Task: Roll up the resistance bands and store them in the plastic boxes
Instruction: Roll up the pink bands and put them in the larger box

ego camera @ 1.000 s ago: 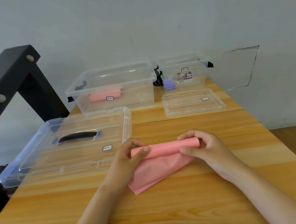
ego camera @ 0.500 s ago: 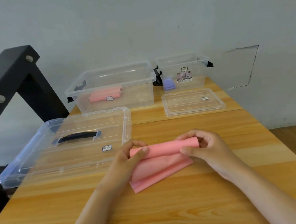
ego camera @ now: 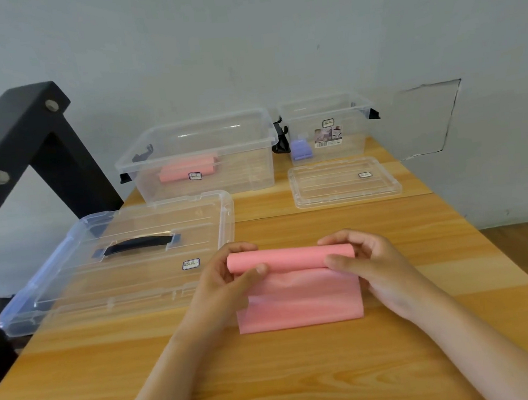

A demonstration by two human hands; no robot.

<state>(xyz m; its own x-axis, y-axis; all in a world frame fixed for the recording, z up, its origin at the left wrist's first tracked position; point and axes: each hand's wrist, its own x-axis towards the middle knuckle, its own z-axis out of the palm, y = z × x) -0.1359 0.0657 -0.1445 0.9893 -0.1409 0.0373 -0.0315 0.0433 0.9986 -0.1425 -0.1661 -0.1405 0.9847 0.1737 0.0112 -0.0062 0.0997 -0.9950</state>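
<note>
Left hand (ego camera: pixel 220 279) and right hand (ego camera: pixel 370 265) on pink band (ego camera: pixel 298 304) (half rolled)

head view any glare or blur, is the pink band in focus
Head view: soft even light, faint shadows under the left hand and right hand; the pink band they grip looks sharp; pale glare streaks on the large box and big lid; label on the small box too small to read.

You have a smooth, matt pink band (ego camera: pixel 298 303) on a faintly glossy, grained wooden table (ego camera: pixel 305 376), a large box (ego camera: pixel 237 170) of clear shiny plastic at eleven o'clock, a small box (ego camera: pixel 352 139) alike at one, a matt black frame (ego camera: pixel 24 135) at ten.
</note>
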